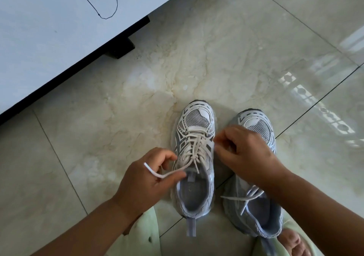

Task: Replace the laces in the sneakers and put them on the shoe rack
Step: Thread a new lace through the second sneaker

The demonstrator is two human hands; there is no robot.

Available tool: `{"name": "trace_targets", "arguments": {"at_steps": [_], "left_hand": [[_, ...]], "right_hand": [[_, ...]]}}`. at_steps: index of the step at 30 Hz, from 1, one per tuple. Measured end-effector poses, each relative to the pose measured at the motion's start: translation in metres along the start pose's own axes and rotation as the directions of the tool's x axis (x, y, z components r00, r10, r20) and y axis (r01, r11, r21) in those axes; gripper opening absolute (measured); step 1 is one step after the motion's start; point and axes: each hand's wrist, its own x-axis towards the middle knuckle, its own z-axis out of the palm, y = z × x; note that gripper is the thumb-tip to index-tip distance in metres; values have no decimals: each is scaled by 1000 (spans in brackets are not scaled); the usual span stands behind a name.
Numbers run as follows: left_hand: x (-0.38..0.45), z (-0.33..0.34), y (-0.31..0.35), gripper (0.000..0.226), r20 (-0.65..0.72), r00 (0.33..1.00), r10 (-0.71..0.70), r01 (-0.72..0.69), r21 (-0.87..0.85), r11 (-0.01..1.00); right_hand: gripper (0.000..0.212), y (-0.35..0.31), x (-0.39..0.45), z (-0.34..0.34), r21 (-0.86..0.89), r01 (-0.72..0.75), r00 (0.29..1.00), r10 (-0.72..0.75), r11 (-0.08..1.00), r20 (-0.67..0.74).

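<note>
At lower centre of the frame, the laced sneaker stood on the floor. The left hand pinched one soft, limp lace end; the right hand had its fingers curled near the other side, grip unclear. Laces likely handle best near the tips.

Single head-worn view, steeply downward, close above the floor.

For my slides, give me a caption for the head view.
Left hand and right hand pull lace ends on the left sneaker, beside the other sneaker.
</note>
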Motion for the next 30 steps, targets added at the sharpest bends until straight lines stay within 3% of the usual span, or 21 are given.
{"name": "trace_targets", "arguments": {"at_steps": [2,4,7,9,14,17,23,25,28,30], "left_hand": [[-1,5,2,57,74,988,-135,128,92,987],[1,14,2,71,146,968,-203,168,222,961],[4,25,4,60,120,968,-221,199,168,965],[6,29,8,60,69,979,-194,182,141,973],[14,33,13,61,40,988,-147,137,192,972],[17,31,12,63,11,989,-147,141,198,970],[20,30,12,65,4,992,-127,125,144,982],[24,25,10,73,156,979,-131,121,73,990],[27,0,-11,93,495,863,-105,152,-56,987],[29,-20,-24,91,558,827,-75,96,-8,995]], "right_hand": [[8,2,-16,-8,-73,-52,994,44,996,-102],[10,4,-36,-16,-161,-167,971,135,973,-198],[15,-1,-57,-23,-297,-405,914,377,865,-150],[28,-3,-67,-21,-300,-460,887,452,836,-100],[37,-11,-75,-8,-200,-292,956,278,935,-96],[62,-2,-67,-5,-152,-265,960,246,952,-135],[74,5,-46,-3,-241,-103,987,70,965,-141],[67,6,-43,-6,-167,-145,979,116,975,-169],[44,5,-46,-9,-8,-325,910,311,946,-274],[38,2,-47,-10,-18,-407,881,388,913,-271]]}}
